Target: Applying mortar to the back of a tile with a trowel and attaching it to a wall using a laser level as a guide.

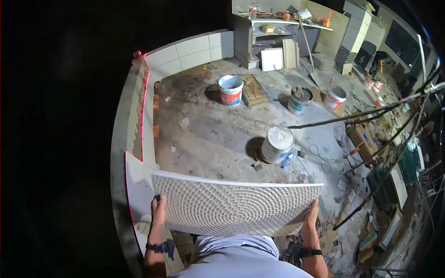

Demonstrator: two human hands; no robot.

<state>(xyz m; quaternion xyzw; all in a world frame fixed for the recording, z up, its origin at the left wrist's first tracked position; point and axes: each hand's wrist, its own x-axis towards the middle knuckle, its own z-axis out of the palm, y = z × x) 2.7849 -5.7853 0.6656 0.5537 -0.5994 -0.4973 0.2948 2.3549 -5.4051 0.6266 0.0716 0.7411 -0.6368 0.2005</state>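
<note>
The left grip [158, 208] and right grip [312, 217] are clamped on opposite side edges of a large tile [236, 204], which spans the space between them, ridged face toward the wearer. Handling it well probably means lifting evenly, keeping fingers off the ridges, and sparing its corners from the low wall [119, 171] beside the left grip. Ahead of that grip, a red line [144, 116] runs along the wall. Ahead and between both grips stands a white bucket [278, 141]; well beyond, a cluttered bench [242, 41].
</note>
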